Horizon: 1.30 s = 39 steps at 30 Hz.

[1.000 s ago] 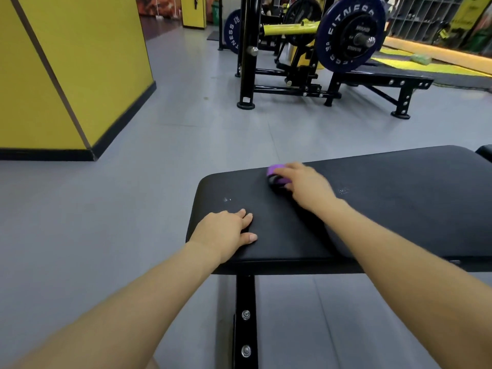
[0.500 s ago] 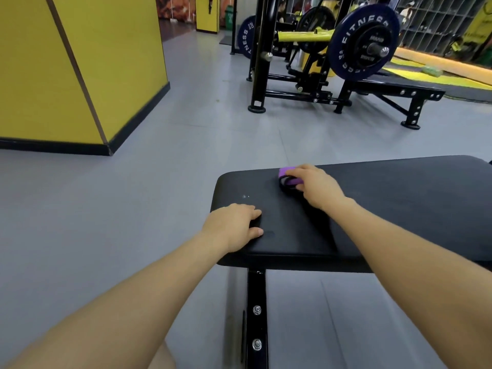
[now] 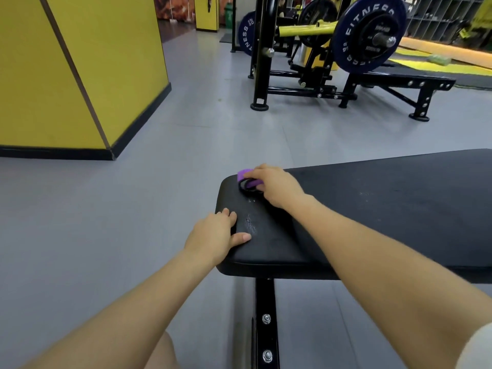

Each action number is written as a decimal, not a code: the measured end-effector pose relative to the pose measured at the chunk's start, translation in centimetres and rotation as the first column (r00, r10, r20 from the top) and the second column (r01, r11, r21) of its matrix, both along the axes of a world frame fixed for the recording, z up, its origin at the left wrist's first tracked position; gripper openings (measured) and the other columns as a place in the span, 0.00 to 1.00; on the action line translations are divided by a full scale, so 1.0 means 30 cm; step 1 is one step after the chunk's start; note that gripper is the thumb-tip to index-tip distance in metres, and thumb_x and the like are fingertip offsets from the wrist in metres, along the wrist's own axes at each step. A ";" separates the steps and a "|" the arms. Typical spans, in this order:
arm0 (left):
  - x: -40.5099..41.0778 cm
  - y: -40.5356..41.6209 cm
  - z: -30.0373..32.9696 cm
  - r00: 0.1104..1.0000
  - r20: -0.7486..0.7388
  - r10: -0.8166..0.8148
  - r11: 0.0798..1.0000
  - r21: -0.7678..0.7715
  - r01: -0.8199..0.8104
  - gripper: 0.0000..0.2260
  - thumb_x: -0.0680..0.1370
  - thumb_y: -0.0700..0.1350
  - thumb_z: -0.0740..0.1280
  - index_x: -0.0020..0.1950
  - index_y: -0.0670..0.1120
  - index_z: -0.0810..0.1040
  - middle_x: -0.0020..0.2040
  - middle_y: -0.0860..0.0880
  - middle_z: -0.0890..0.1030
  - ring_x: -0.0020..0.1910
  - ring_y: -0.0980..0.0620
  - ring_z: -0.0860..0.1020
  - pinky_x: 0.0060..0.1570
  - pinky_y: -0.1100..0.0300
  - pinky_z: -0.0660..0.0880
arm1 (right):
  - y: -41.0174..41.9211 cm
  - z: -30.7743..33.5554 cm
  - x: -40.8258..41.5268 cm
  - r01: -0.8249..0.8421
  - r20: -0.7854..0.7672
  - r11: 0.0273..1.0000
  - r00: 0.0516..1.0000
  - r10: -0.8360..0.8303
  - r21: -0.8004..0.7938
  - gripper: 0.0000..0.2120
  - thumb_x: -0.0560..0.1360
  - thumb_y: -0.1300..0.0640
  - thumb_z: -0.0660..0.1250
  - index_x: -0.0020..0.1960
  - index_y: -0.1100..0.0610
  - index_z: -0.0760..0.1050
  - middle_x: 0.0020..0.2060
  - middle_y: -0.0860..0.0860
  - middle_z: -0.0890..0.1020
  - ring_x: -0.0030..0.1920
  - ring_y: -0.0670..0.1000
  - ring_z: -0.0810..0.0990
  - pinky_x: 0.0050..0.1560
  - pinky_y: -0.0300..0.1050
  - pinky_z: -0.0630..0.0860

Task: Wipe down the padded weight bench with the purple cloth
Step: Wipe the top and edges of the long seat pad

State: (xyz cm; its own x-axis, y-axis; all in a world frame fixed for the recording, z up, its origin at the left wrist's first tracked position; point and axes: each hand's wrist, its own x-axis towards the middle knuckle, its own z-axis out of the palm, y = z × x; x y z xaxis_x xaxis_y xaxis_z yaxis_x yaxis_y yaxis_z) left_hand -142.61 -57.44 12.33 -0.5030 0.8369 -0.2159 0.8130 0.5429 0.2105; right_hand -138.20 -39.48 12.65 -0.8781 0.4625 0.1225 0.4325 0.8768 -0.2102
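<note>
Head view, right hand [image 3: 277,186] gripping purple cloth [image 3: 246,177] on bench [image 3: 386,209], left hand [image 3: 215,235] flat, grip released.

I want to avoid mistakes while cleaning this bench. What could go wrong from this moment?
1. The right hand works the purple cloth close to the far corner of the weight bench; a longer stroke could carry it off the edge.
2. Whitish marks lie between the hands, beside the left hand; they may be missed.
3. The left hand rests flat at the pad's end, so the surface under it could stay unwiped.
</note>
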 end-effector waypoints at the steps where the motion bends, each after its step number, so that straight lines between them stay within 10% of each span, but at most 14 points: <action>1: -0.001 -0.001 0.001 1.000 0.001 0.000 1.000 0.002 0.000 0.27 0.79 0.60 0.57 0.72 0.45 0.64 0.72 0.46 0.66 0.69 0.46 0.68 0.64 0.51 0.68 | 0.045 0.011 0.032 0.022 0.013 1.000 1.000 -0.022 0.009 0.22 0.77 0.64 0.58 0.66 0.46 0.72 0.61 0.52 0.74 0.60 0.56 0.74 0.55 0.49 0.73; 7: -0.004 -0.003 -0.001 0.999 0.034 0.006 0.999 0.045 -0.007 0.27 0.78 0.60 0.57 0.73 0.47 0.63 0.73 0.48 0.65 0.69 0.47 0.67 0.64 0.53 0.68 | 0.144 0.003 0.063 0.332 -0.060 0.933 0.943 -0.327 0.136 0.19 0.76 0.66 0.58 0.62 0.50 0.76 0.57 0.55 0.75 0.55 0.62 0.75 0.50 0.47 0.71; 16: -0.011 -0.001 0.008 1.000 0.021 -0.015 1.000 0.025 0.014 0.28 0.78 0.61 0.57 0.74 0.47 0.63 0.74 0.48 0.64 0.69 0.47 0.68 0.64 0.53 0.68 | -0.004 -0.003 -0.061 -0.042 0.026 0.999 0.999 0.041 0.024 0.22 0.76 0.66 0.59 0.66 0.48 0.73 0.62 0.52 0.74 0.60 0.58 0.74 0.57 0.51 0.73; 24: -0.009 -0.004 -0.009 0.998 0.051 -0.022 0.998 0.062 0.019 0.29 0.79 0.59 0.56 0.77 0.48 0.56 0.78 0.50 0.54 0.74 0.49 0.60 0.68 0.56 0.63 | 0.094 -0.004 0.007 0.281 -0.077 0.956 0.958 -0.275 0.088 0.20 0.77 0.66 0.57 0.62 0.49 0.76 0.59 0.54 0.75 0.57 0.61 0.73 0.49 0.47 0.70; 33: -0.004 -0.012 -0.004 0.999 0.040 -0.006 0.998 0.059 0.003 0.27 0.78 0.59 0.57 0.73 0.46 0.63 0.74 0.47 0.63 0.70 0.45 0.67 0.65 0.51 0.67 | -0.117 -0.019 -0.062 -0.155 0.055 0.985 0.987 0.152 0.073 0.22 0.77 0.65 0.59 0.66 0.46 0.73 0.65 0.49 0.72 0.62 0.56 0.72 0.55 0.46 0.70; 39: -0.002 -0.009 -0.013 0.999 0.052 -0.015 0.996 0.084 0.011 0.28 0.79 0.59 0.56 0.76 0.46 0.58 0.76 0.48 0.59 0.74 0.48 0.61 0.68 0.53 0.64 | -0.070 -0.003 -0.078 -0.122 0.082 0.988 0.990 0.115 0.095 0.21 0.77 0.65 0.59 0.64 0.46 0.74 0.60 0.52 0.74 0.58 0.57 0.74 0.53 0.47 0.72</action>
State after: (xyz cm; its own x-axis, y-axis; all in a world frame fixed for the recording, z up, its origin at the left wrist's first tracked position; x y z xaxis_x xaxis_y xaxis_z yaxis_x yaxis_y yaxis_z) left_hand -142.66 -57.71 11.95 -0.4816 0.8596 -0.1705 0.8065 0.5109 0.2977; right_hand -140.54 -41.58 12.57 -0.9344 0.3436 0.0936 0.3358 0.9376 -0.0900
